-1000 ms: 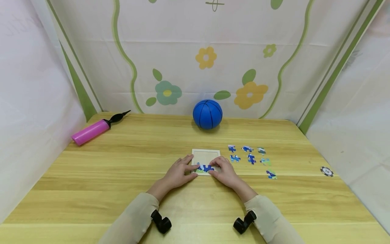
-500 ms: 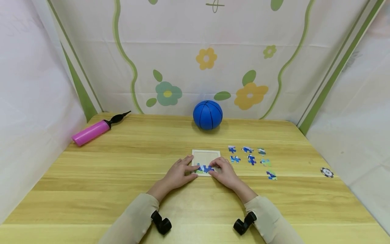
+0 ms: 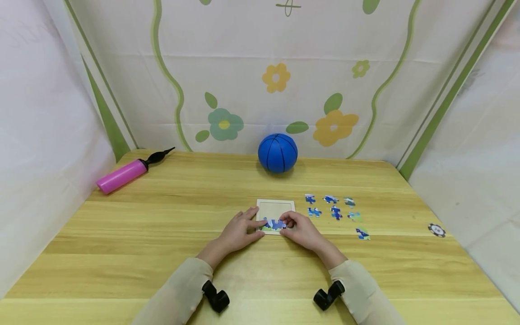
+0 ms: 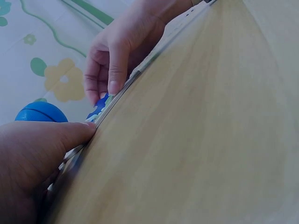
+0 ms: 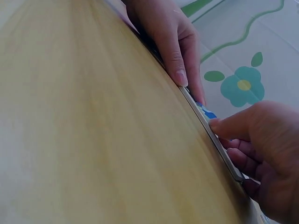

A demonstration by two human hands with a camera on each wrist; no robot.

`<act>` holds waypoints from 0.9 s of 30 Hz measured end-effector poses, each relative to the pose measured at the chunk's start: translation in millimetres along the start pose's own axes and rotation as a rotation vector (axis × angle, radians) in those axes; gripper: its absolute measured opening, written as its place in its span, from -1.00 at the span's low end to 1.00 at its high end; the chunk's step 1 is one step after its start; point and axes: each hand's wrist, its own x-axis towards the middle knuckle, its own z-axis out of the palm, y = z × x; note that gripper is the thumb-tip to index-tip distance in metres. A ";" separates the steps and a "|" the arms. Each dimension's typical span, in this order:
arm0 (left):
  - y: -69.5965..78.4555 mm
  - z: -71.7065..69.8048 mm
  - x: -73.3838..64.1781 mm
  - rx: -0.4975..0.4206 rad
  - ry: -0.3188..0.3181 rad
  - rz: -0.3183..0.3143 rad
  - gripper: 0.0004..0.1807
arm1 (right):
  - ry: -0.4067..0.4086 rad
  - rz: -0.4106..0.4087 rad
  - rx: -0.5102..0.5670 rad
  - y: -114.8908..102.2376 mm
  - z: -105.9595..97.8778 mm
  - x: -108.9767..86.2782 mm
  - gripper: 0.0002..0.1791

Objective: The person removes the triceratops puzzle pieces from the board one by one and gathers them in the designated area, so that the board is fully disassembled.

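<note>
A shallow square puzzle tray [image 3: 276,207] lies on the table in front of me, pieces along its near side. My left hand [image 3: 237,231] rests at its left near corner, fingers fairly straight. Its index fingertip presses a green and blue piece, and the thumb [image 4: 77,134] touches the near edge. My right hand [image 3: 301,230] pinches a blue jigsaw piece [image 3: 277,224] between thumb and index finger at the tray's near right part. In the right wrist view, the right thumb [image 5: 233,125] sits right at the tray edge, its other fingers curled; the piece is partly hidden.
Several loose jigsaw pieces [image 3: 336,212] lie right of the tray, one [image 3: 362,233] nearer me. A blue ball [image 3: 278,153] stands at the back by the curtain. A pink pump [image 3: 123,176] lies far left, a round chip [image 3: 436,230] far right.
My right hand has shifted slightly to the right along the tray's near side, its fingertips at the piece's right end. The left hand stays in place.
</note>
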 end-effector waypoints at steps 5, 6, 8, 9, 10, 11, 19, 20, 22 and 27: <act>0.3 -0.3 0.2 0.012 -0.001 -0.003 -0.59 | 0.001 0.006 -0.054 -0.7 0.4 1.2 -0.76; 0.5 -0.5 0.1 0.013 -0.001 -0.002 -0.59 | 0.003 -0.002 -0.063 -1.4 0.3 1.2 -0.77; 0.9 -0.9 -0.1 0.017 0.001 -0.001 -0.59 | 0.007 -0.018 -0.075 -2.8 -0.4 1.4 -0.78; 1.0 -0.9 -0.2 0.018 0.003 0.000 -0.59 | 0.008 -0.025 -0.072 -3.4 -1.2 1.4 -0.77; 1.3 -1.0 -0.4 0.019 0.005 0.000 -0.59 | 0.006 -0.027 -0.068 -3.5 -2.1 1.4 -0.77; 1.4 -1.0 -0.4 0.020 0.006 0.001 -0.59 | 0.005 -0.027 -0.061 -3.4 -3.3 1.3 -0.77; 0.0 0.9 -0.7 0.021 0.021 0.010 -0.58 | 0.017 -0.049 0.016 -0.4 -34.8 -4.7 -0.73; 0.0 1.1 -1.0 0.022 0.023 0.012 -0.58 | 0.020 -0.057 0.022 0.9 -40.7 -6.8 -0.72; -0.1 1.5 -1.4 0.029 0.027 0.017 -0.58 | 0.036 -0.072 0.017 3.9 -53.2 -11.8 -0.70; -0.3 1.7 -1.6 0.037 0.035 0.020 -0.58 | 0.103 -0.089 -0.034 15.1 -84.1 -27.3 -0.68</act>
